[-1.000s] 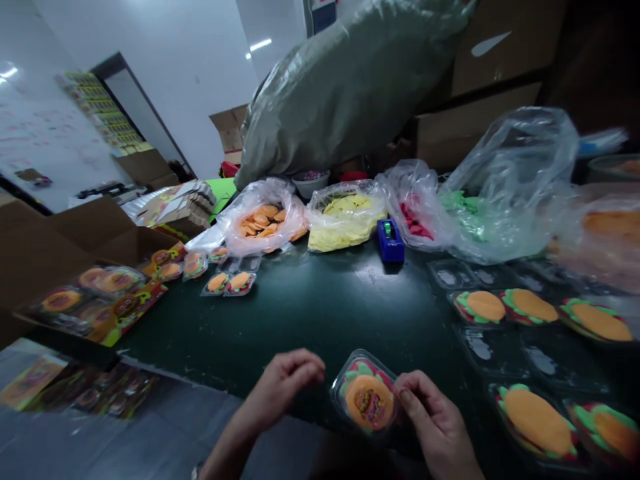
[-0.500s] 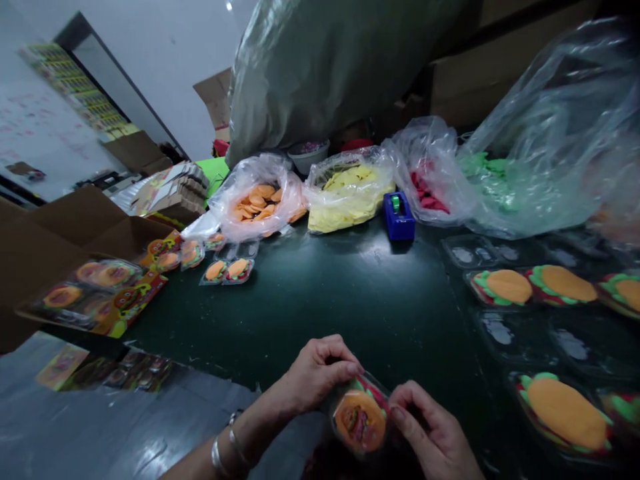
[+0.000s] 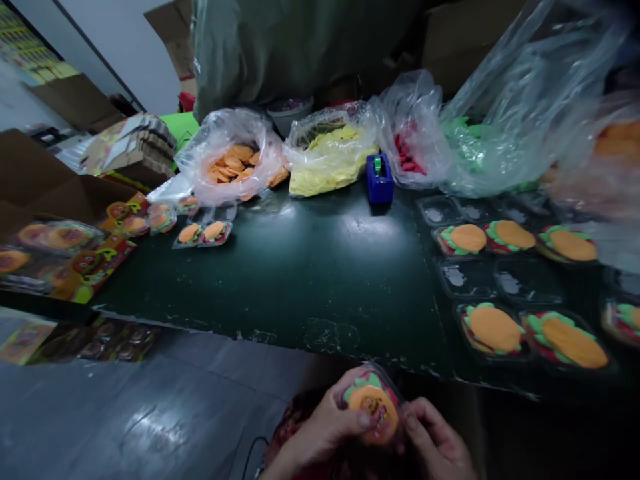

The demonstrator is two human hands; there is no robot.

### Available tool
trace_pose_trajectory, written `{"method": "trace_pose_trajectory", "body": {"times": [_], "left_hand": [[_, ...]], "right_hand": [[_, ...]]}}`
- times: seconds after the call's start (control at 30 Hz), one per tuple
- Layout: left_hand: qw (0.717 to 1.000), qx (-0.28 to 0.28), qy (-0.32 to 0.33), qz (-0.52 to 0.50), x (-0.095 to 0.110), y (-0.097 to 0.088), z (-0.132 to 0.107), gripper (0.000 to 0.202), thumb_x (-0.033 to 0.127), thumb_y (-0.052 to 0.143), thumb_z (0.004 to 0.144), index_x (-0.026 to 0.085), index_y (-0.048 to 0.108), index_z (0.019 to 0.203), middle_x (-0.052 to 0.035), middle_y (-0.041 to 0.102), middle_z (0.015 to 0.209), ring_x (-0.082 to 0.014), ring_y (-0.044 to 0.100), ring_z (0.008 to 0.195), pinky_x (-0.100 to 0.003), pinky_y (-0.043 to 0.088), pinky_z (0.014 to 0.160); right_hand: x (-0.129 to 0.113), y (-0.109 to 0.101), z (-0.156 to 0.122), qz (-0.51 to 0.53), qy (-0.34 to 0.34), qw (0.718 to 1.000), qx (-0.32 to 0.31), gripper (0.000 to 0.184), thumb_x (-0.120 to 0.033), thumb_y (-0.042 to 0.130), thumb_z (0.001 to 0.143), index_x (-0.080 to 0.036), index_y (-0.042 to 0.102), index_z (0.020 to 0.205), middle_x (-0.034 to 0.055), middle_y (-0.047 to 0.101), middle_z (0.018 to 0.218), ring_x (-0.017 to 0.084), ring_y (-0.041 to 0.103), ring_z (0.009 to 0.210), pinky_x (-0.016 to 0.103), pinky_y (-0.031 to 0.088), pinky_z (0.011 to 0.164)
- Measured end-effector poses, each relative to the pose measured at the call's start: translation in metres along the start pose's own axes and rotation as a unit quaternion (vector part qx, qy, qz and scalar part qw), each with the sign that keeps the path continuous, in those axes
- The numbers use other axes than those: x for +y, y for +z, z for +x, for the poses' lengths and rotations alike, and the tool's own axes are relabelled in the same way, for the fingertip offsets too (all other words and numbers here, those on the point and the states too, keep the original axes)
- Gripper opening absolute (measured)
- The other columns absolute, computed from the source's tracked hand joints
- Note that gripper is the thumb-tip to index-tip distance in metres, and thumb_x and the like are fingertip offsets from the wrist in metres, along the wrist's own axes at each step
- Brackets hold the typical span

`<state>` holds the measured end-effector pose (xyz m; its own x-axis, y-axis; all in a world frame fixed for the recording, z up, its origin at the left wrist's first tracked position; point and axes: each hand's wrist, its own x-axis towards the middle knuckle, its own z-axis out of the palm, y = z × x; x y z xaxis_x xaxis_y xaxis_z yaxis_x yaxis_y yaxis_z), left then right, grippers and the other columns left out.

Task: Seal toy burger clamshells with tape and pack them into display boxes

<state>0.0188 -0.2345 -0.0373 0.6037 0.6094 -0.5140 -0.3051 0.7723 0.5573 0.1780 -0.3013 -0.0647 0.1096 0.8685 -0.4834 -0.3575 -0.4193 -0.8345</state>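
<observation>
A clear plastic pack with a toy burger (image 3: pixel 377 413) inside is held low in front of me, below the table's near edge. Its orange bun carries a printed sticker, with green and red layers showing behind. My left hand (image 3: pixel 331 421) grips the pack from the left, thumb lying across its front. Against the pack's right edge, the thumb and fingertips of my right hand (image 3: pixel 439 440) are pinched together; whatever lies between them is too small to make out. Nearest on the right, open clear trays hold more toy burgers (image 3: pixel 495 328).
Across the back of the dark green table (image 3: pixel 280 287) stand plastic bags of orange pieces (image 3: pixel 233 163), yellow pieces (image 3: pixel 330 167), red pieces (image 3: pixel 407 153) and green pieces (image 3: pixel 470 137). A blue tape dispenser (image 3: pixel 380 180) sits before them. At left is a cardboard box (image 3: pixel 45 190) beside packed burger sets (image 3: pixel 63 237).
The view has tipped downward, showing more of the table's near edge and floor. My left hand has shifted from the pack's top corner to its left side, thumb over the front.
</observation>
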Motion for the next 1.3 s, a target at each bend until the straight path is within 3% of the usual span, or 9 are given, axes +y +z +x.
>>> {"method": "trace_pose_trajectory", "body": {"times": [0.13, 0.23, 0.33, 0.43, 0.53, 0.67, 1.0, 1.17, 1.3], "left_hand": [[0.999, 0.035, 0.017, 0.024, -0.003, 0.009, 0.017, 0.053, 0.034, 0.085, 0.056, 0.011, 0.065, 0.1, -0.0073, 0.067, 0.081, -0.0156, 0.06, 0.066, -0.028, 0.047, 0.067], [0.998, 0.05, 0.016, 0.035, 0.0, 0.015, 0.02, 0.045, 0.033, 0.084, 0.057, 0.009, 0.067, 0.092, -0.0073, 0.067, 0.08, -0.0147, 0.058, 0.067, -0.027, 0.045, 0.067], [0.998, 0.051, 0.001, 0.023, 0.001, 0.018, 0.023, 0.045, 0.031, 0.085, 0.054, 0.008, 0.069, 0.09, -0.0065, 0.066, 0.08, -0.0143, 0.056, 0.068, -0.026, 0.044, 0.068], [0.998, 0.058, -0.006, 0.001, 0.0, 0.021, 0.027, 0.043, 0.026, 0.086, 0.05, 0.008, 0.07, 0.085, -0.0042, 0.066, 0.077, -0.0132, 0.054, 0.068, -0.025, 0.041, 0.069], [0.997, 0.066, -0.027, -0.024, 0.0, 0.023, 0.028, 0.038, 0.022, 0.084, 0.05, 0.008, 0.071, 0.083, -0.0033, 0.066, 0.075, -0.0135, 0.054, 0.068, -0.026, 0.041, 0.07], [0.997, 0.07, -0.02, -0.008, 0.0, 0.021, 0.027, 0.035, 0.019, 0.082, 0.05, 0.008, 0.07, 0.08, -0.004, 0.066, 0.075, -0.0138, 0.054, 0.067, -0.026, 0.042, 0.068], [0.994, 0.037, -0.037, 0.093, 0.01, 0.012, 0.035, 0.024, 0.016, 0.07, 0.052, 0.01, 0.066, 0.075, -0.0012, 0.064, 0.071, -0.0133, 0.051, 0.064, -0.025, 0.04, 0.062], [0.993, -0.058, -0.045, 0.097, 0.017, -0.003, 0.039, 0.026, 0.017, 0.071, 0.056, 0.01, 0.07, 0.081, 0.0002, 0.063, 0.072, -0.0116, 0.049, 0.064, -0.023, 0.039, 0.064], [0.993, -0.08, 0.003, 0.086, 0.007, -0.013, 0.044, 0.034, 0.016, 0.076, 0.053, 0.01, 0.072, 0.086, -0.0016, 0.067, 0.077, -0.0139, 0.053, 0.069, -0.025, 0.04, 0.068]], "right_hand": [[-0.015, -0.013, 0.002, -0.1, -0.041, 0.994, 0.01, 0.037, -0.056, 0.059, 0.081, -0.021, 0.056, 0.069, -0.0021, 0.054, 0.059, 0.016, 0.051, 0.057, 0.026, 0.044, 0.056], [-0.044, -0.025, 0.004, -0.291, -0.09, 0.952, -0.026, 0.032, -0.05, 0.056, 0.085, -0.021, 0.058, 0.07, -0.0012, 0.057, 0.062, 0.016, 0.054, 0.058, 0.027, 0.044, 0.055], [-0.077, -0.022, 0.018, -0.452, -0.237, 0.86, 0.016, 0.022, -0.041, 0.054, 0.088, -0.022, 0.061, 0.081, 0.0023, 0.064, 0.075, 0.019, 0.059, 0.068, 0.03, 0.046, 0.063], [-0.095, -0.004, 0.051, -0.547, -0.394, 0.739, 0.006, 0.017, -0.03, 0.051, 0.092, -0.021, 0.062, 0.099, 0.0088, 0.068, 0.102, 0.027, 0.058, 0.1, 0.042, 0.043, 0.088], [-0.097, 0.012, 0.083, -0.639, -0.417, 0.642, -0.076, 0.02, -0.024, 0.052, 0.091, -0.02, 0.063, 0.108, 0.0117, 0.063, 0.12, 0.032, 0.048, 0.119, 0.05, 0.036, 0.097], [-0.093, 0.016, 0.099, -0.7, -0.411, 0.572, -0.117, 0.033, -0.025, 0.059, 0.087, -0.019, 0.06, 0.119, 0.0151, 0.056, 0.131, 0.033, 0.042, 0.126, 0.053, 0.033, 0.1], [-0.091, 0.015, 0.098, -0.739, -0.43, 0.493, -0.162, 0.051, -0.012, 0.052, 0.082, -0.015, 0.049, 0.133, 0.017, 0.047, 0.142, 0.036, 0.031, 0.133, 0.061, 0.022, 0.106], [-0.093, 0.019, 0.096, -0.746, -0.419, 0.491, -0.163, 0.054, -0.011, 0.05, 0.08, -0.015, 0.048, 0.134, 0.0164, 0.045, 0.144, 0.036, 0.03, 0.134, 0.063, 0.022, 0.105], [-0.088, 0.022, 0.096, -0.72, -0.422, 0.532, -0.146, 0.052, -0.009, 0.049, 0.082, -0.02, 0.051, 0.133, 0.0124, 0.05, 0.142, 0.031, 0.037, 0.133, 0.058, 0.026, 0.107]]}}
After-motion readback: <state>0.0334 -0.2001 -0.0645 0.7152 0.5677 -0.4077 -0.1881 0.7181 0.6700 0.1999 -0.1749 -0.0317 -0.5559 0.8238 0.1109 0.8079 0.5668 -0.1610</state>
